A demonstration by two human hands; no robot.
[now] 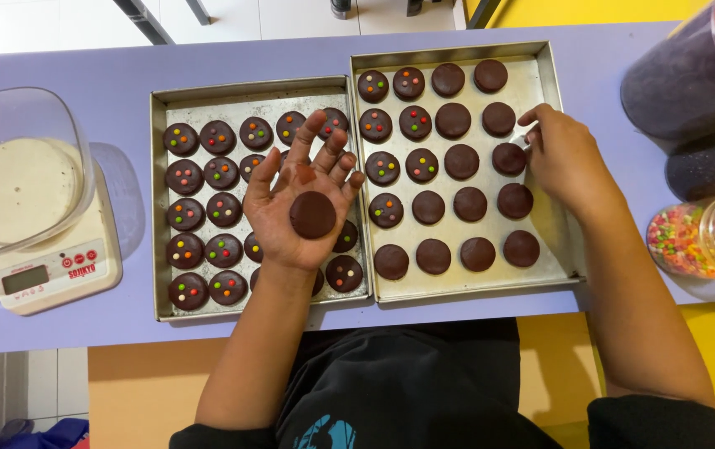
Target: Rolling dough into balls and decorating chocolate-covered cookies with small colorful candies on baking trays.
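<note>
My left hand is palm up over the left metal tray, fingers spread, with one plain chocolate-coated round lying on the palm. The left tray holds several chocolate rounds topped with coloured sprinkles. My right hand rests on the right metal tray, fingers curled near a plain round at its right side; whether it grips anything is hidden. The right tray carries several rounds, sprinkled ones in its left columns and plain ones elsewhere.
A white kitchen scale with a clear bowl of pale dough stands at the left. At the right are dark jars and a clear jar of coloured sprinkles. All rest on a lilac table.
</note>
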